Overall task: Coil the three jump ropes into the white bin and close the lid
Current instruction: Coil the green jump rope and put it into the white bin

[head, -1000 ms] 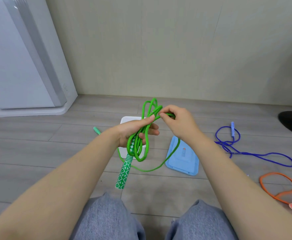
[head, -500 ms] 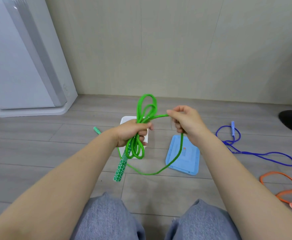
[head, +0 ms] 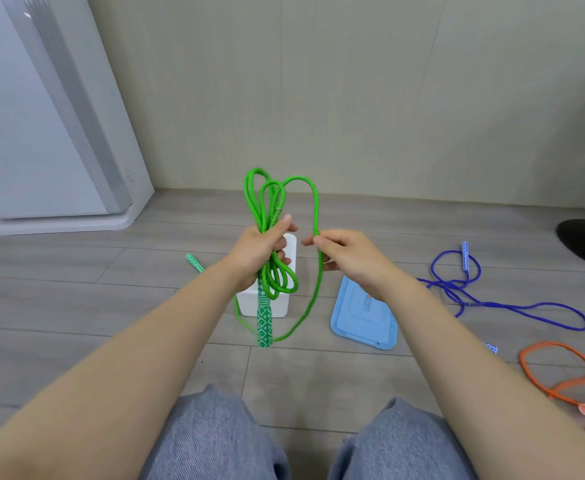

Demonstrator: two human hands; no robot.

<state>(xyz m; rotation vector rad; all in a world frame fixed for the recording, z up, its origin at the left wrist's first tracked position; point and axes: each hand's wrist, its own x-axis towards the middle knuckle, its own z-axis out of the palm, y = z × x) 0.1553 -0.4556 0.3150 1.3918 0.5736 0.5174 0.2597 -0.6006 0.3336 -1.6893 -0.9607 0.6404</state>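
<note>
A seated person is winding a green jump rope (head: pixel 317 216) above a grey plank floor (head: pixel 76 306), the left hand (head: pixel 261 252) gripping a gathered bundle of loops with one patterned green handle (head: pixel 264 320) hanging straight down below the fist. The right hand (head: pixel 344 258) is pinching the free strand just beside the bundle, apparently feeding the next loop across; holding the turns in one fist is likely keeping them from springing apart. The slack is drooping to the floor and running behind the white bin (head: pixel 289 268), and the rope's second handle (head: pixel 195 262) is lying on the planks to the left. The bin is standing directly under the hands, partly hidden by them, which should make for a short drop once the coil is done. Its blue lid (head: pixel 363 327) is lying flat just to the right of it, off the bin. A blue jump rope (head: pixel 512 306) and an orange jump rope (head: pixel 561 382) are sprawling loose on the floor well to the right, not yet coiled. A white appliance (head: pixel 41 133) is crowding the left, the wall (head: pixel 353 98) is closing the far side, and bare planks are leaving room between bin and knees
</note>
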